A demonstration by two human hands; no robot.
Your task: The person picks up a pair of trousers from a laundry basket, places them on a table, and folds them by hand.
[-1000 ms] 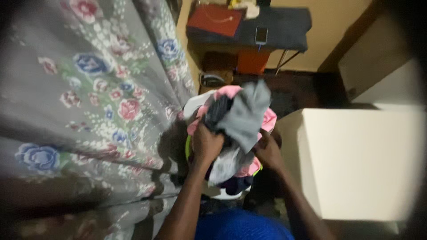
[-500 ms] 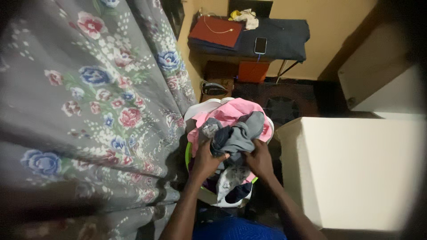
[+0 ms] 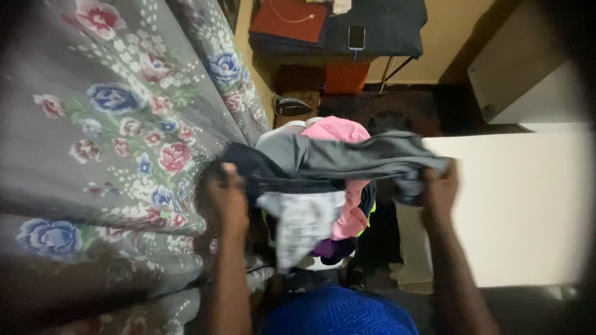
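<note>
A grey garment (image 3: 338, 158) is stretched wide between my two hands above a white laundry basket (image 3: 292, 129). My left hand (image 3: 225, 197) grips its dark left end, close to the flowered bed sheet. At the garment's right end my right hand (image 3: 438, 189) is closed on the cloth, in front of the white box. Under the garment hang a pale patterned cloth (image 3: 304, 223) and a pink cloth (image 3: 349, 214). More pink clothing (image 3: 338, 129) is heaped in the basket behind.
A bed with a grey flowered sheet (image 3: 112, 130) fills the left. A large white box (image 3: 515, 205) stands on the right. At the back a dark table (image 3: 385, 25) carries a red folder (image 3: 288, 18) and a phone (image 3: 356, 37); an iron (image 3: 292, 107) lies on the floor.
My hands have moved apart and upward, and the grey garment that was bunched over the basket is now pulled out wide between them.
</note>
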